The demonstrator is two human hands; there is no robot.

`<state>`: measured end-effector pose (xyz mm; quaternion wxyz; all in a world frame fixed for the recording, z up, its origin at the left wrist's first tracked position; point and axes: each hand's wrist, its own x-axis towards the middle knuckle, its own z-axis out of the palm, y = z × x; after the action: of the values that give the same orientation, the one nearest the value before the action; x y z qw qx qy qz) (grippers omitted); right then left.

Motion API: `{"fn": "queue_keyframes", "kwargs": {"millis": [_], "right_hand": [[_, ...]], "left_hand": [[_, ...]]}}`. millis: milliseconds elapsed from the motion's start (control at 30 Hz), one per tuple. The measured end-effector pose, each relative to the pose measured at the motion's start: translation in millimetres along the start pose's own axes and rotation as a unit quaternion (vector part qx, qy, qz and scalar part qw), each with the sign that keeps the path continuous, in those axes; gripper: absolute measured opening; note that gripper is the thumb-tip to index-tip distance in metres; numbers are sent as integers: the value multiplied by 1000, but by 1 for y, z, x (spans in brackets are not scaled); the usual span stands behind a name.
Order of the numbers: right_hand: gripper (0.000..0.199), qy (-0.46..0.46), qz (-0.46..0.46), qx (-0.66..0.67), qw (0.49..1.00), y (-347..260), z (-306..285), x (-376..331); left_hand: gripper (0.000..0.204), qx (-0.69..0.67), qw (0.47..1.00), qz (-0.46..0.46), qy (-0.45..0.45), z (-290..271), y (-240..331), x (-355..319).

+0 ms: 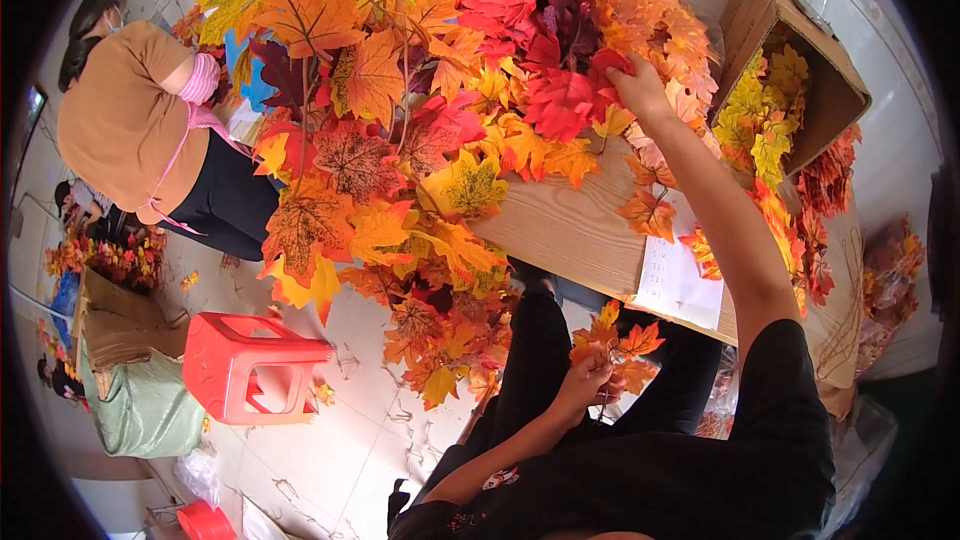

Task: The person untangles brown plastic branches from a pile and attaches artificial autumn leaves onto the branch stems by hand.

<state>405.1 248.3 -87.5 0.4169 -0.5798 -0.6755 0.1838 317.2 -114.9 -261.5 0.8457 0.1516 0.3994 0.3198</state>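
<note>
Leaf handling: one spray in hand, bulk apparently unhandled.
Left hand (pixel 585 387) fingers closed around orange-yellow artificial maple spray (pixel 606 342), four o'clock in view; right hand (pixel 642 92) fingers contact red artificial maple leaves (pixel 558 102), one o'clock, above wood-grain bench (pixel 575 230); grip cannot be determined.

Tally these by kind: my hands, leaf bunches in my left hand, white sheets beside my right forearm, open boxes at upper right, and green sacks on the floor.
Hands: 2, left hand and right hand
Bunch: 1
Sheet: 1
Box: 1
Sack: 1
Total: 6
</note>
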Motion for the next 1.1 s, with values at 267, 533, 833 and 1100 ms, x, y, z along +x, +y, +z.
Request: {"fn": "queue_keyframes", "kwargs": {"millis": [267, 533, 833, 1100], "right_hand": [[30, -59, -59, -187, 979, -17, -7, -18], [23, 127, -234, -237, 934, -81, -31, -3], [22, 42, -191, -229, 954, -85, 44, 93], [16, 28, -423, -128, 897, -139, -5, 95]], "left_hand": [[15, 7, 1000, 6, -16, -1, 1, 1], [16, 5, 1000, -3, -7, -6, 6, 3], [15, -7, 1000, 2, -3, -3, 8, 4], [17, -15, 1000, 8, -12, -15, 8, 6]]}}
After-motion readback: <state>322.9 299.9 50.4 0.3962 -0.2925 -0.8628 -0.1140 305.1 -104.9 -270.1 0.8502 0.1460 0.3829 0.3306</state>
